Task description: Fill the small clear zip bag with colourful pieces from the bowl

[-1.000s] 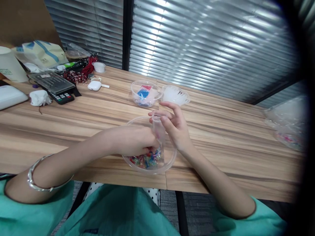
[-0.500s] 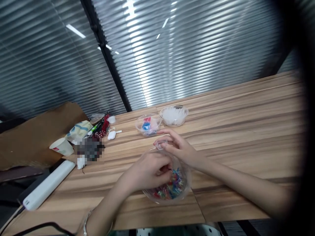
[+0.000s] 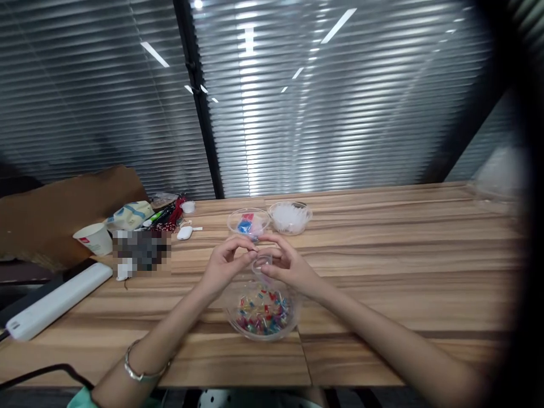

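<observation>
Over a clear round bowl of small colourful pieces, my two hands come together. My right hand grips a small clear round cup between thumb and fingers, above the bowl's far rim. My left hand, with a silver bracelet on its wrist, is pinched at the cup's left edge; whatever lies between its fingertips is too small to make out. Just beyond the hands stands a clear bowl with red, blue and pink packets. Beside it is a clear bowl of white strips.
At the left are a paper cup, a white earphone case, red and black cords, a long white power strip and brown cardboard. A blinded window stands behind the wooden table.
My left hand has risen out of the bowl of colourful pieces to the small cup in my right hand. The camera view has turned and shifted.
</observation>
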`<state>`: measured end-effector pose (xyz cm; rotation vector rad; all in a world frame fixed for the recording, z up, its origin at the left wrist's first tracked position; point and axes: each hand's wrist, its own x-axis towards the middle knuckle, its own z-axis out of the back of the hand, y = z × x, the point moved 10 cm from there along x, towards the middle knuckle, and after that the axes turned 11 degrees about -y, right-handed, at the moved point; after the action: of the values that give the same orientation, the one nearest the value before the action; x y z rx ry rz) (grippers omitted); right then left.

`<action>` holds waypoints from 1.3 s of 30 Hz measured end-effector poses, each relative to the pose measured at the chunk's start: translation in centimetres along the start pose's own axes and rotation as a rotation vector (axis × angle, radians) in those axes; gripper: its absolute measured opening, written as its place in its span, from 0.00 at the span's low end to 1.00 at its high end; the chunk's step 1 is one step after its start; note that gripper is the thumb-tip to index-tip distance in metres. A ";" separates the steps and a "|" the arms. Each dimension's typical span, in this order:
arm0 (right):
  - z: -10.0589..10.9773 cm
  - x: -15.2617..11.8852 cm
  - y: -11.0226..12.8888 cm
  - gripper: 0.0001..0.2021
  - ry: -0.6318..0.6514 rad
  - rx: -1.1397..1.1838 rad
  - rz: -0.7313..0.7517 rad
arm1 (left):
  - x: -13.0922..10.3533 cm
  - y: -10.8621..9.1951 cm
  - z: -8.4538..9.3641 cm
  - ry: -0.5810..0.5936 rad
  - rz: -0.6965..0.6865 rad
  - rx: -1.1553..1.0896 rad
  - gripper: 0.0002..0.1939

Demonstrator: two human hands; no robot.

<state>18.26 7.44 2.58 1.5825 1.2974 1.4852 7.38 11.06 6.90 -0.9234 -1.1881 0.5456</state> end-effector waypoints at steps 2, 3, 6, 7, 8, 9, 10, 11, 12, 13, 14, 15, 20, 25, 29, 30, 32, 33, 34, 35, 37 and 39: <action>-0.1 0.0 -0.1 0.29 0.029 -0.006 -0.003 | 0.1 0.3 -0.3 0.025 0.038 -0.007 0.07; -0.1 0.0 -0.1 0.29 0.035 -0.009 -0.005 | 0.1 0.5 -0.5 0.035 0.059 -0.010 0.07; 0.0 0.1 -0.2 0.29 0.037 -0.022 0.002 | -0.1 0.9 -0.6 0.050 0.109 -0.015 0.08; 0.1 0.1 -0.2 0.29 0.038 -0.028 0.002 | -0.2 1.1 -0.7 0.052 0.120 -0.017 0.08; 0.1 0.1 -0.2 0.29 0.037 -0.037 0.003 | -0.2 1.2 -0.7 0.054 0.128 -0.019 0.08; 0.1 0.1 -0.2 0.29 0.035 -0.047 0.003 | -0.2 1.3 -0.7 0.056 0.135 -0.021 0.09; 0.1 0.1 -0.2 0.29 0.035 -0.055 0.003 | -0.2 1.4 -0.7 0.058 0.141 -0.023 0.09; 0.1 0.1 -0.2 0.29 0.036 -0.057 0.003 | -0.2 1.4 -0.8 0.059 0.147 -0.025 0.09; 0.0 0.1 -0.1 0.29 0.038 -0.057 0.004 | -0.2 1.5 -0.8 0.061 0.152 -0.027 0.09; -0.1 0.1 0.1 0.28 0.035 -0.054 0.011 | -0.2 1.5 -0.9 0.062 0.158 -0.030 0.09; -0.1 0.1 0.2 0.28 0.033 -0.053 0.016 | -0.2 1.5 -0.9 0.063 0.164 -0.033 0.09; -0.1 0.1 0.4 0.27 0.031 -0.055 0.014 | -0.3 1.5 -0.9 0.063 0.170 -0.035 0.09; -0.2 0.0 0.7 0.27 0.030 -0.089 0.008 | -0.3 1.4 -1.0 0.066 0.176 -0.030 0.10; 0.0 0.0 0.3 0.27 0.027 -0.100 -0.001 | -0.3 1.2 -1.0 0.052 0.156 -0.037 0.09; 0.0 0.0 0.5 0.27 0.025 -0.102 0.014 | -0.3 1.2 -1.0 0.054 0.142 -0.039 0.09; -0.1 0.1 0.6 0.27 0.024 -0.098 0.018 | -0.3 1.1 -1.0 0.053 0.138 -0.038 0.09; -0.1 0.1 0.7 0.26 0.020 -0.088 0.024 | -0.2 1.1 -0.9 0.047 0.131 -0.036 0.09; -0.1 0.1 0.8 0.26 0.017 -0.085 0.026 | -0.2 1.1 -0.9 0.041 0.127 -0.035 0.09; 0.0 0.1 0.8 0.26 0.010 -0.087 0.030 | -0.2 1.1 -0.8 0.034 0.123 -0.034 0.09; 0.0 0.1 0.8 0.25 0.001 -0.094 0.033 | -0.2 1.1 -0.7 0.027 0.118 -0.034 0.09; 0.3 0.1 0.6 0.25 -0.028 -0.111 0.029 | -0.2 1.0 -0.6 0.016 0.110 -0.039 0.08; 0.6 0.2 0.4 0.25 -0.062 -0.114 0.025 | -0.3 0.8 -0.6 0.022 0.104 -0.047 0.09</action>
<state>18.94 7.55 2.92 1.5632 1.1416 1.4870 7.91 11.12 6.01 -1.0335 -1.1415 0.5913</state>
